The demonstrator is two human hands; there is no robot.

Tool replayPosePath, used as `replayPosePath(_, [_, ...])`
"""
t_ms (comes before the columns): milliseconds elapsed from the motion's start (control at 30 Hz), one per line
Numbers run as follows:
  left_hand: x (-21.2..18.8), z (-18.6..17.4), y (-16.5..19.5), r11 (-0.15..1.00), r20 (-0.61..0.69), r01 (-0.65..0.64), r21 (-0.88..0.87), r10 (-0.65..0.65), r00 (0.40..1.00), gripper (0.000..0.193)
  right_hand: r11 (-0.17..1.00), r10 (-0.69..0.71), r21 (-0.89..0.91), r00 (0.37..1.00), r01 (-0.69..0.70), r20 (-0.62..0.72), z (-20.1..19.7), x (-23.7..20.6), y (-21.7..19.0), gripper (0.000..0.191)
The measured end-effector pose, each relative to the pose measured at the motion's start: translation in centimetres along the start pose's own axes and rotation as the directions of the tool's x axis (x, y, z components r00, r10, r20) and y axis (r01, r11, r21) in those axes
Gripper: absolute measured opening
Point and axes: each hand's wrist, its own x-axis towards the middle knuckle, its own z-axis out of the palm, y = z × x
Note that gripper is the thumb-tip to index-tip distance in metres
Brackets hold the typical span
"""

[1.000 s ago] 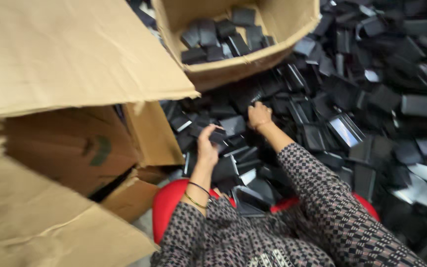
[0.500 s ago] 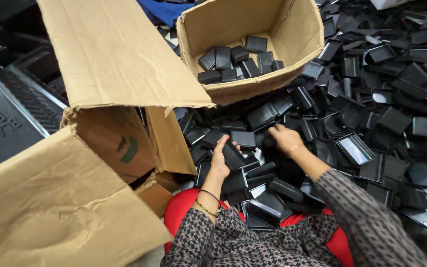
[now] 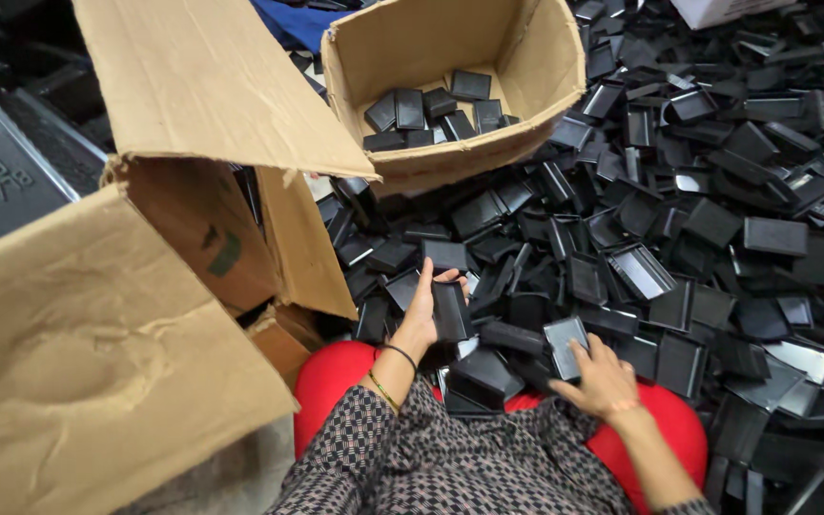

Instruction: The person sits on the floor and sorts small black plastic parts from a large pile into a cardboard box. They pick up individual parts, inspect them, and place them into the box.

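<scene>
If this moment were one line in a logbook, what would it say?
left hand: holds black tray | right hand: on black tray | pile of black trays | cardboard box, few trays inside

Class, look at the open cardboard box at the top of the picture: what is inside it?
The smaller cardboard box holds a loose layer of black plastic trays. Its front wall hides the nearer floor, and anything beneath the trays is covered.

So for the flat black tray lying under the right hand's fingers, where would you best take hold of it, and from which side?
Probably across its two long edges, coming from above and from the near side. The black tray lies face up and slightly tilted on the pile, its near short end toward the right hand. Its thin raised rim gives fingers purchase; neighbours crowd the far end.
</scene>
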Motion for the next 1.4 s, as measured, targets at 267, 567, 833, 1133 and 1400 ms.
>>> replayPosePath(267, [-7.2,-0.2,-1.3,0.994,-0.083,-0.057,0.098,0.066,0.994,0.071,0.973,0.167,0.215,0.906,-0.086,-0.389,-0.7,2.2,-3.1,0.07])
replayPosePath(567, [-9.9,3.1,-4.4,0.887,-0.032,-0.218,0.406,0.252,0.967,0.074,0.002,-0.04,0.955,0.954,0.296,-0.296,-5.1,-1.1,-13.3,0.053])
replayPosePath(833, [-9.9,3.4,-5.7,0.916,-0.129,-0.302,0.265,0.345,0.93,0.075,0.384,-0.145,0.735,0.823,0.558,-0.549,-4.7,-5.1,-15.3,0.057])
replayPosePath(1133, [-9.2,1.0,-5.1,0.966,-0.352,-0.138,0.22,0.211,0.912,0.065,0.367,-0.403,0.657,0.749,0.659,-0.526,-5.0,-5.5,-15.4,0.079])
replayPosePath(1400, [-11.9,0.8,-2.0,0.008,0.297,-0.408,0.913,0.673,0.678,0.052,0.317,-0.174,0.933,0.978,0.169,-0.118,-5.7,-6.1,-15.1,0.042])
